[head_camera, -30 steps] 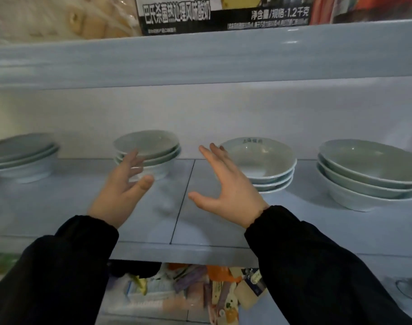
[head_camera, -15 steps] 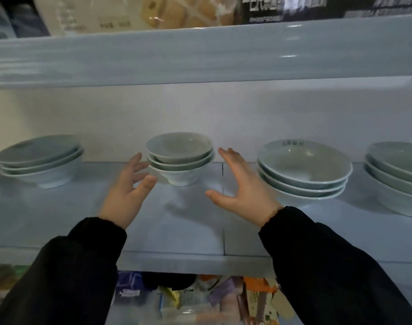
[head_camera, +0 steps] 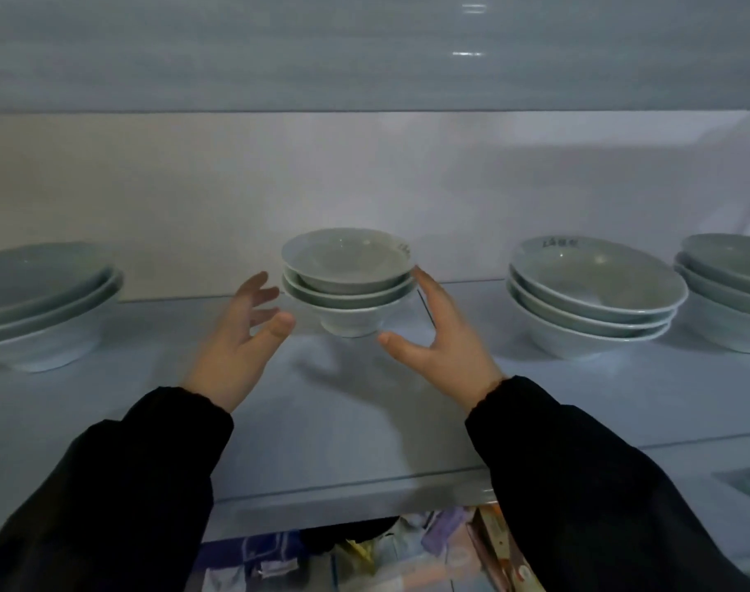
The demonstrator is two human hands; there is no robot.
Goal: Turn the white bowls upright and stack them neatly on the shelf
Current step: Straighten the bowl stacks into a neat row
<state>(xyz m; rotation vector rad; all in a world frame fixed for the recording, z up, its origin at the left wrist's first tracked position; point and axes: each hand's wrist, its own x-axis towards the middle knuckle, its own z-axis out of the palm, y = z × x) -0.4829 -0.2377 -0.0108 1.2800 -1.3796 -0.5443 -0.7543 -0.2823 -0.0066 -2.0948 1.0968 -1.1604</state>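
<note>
- The shelf (head_camera: pixel 364 420) carries four stacks of upright white bowls along its back wall.
- Landmark: the middle stack of three small bowls (head_camera: pixel 347 279), standing upright near the back.
- Left of it, a stack of wider bowls (head_camera: pixel 40 301); right of it, another wide stack (head_camera: pixel 595 292), then a fourth stack (head_camera: pixel 728 288) at the frame edge.
- Left hand (head_camera: pixel 236 348) just left of the middle stack, fingers spread, holding nothing.
- Right hand (head_camera: pixel 446 339) just right of it, fingers spread; fingertips seem to meet the rim.
- Black sleeves (head_camera: pixel 108 506) cover both arms.

Dim bluish light, glare streaks on upper shelf edge (head_camera: pixel 467 53), soft blur, wide-angle curving
</note>
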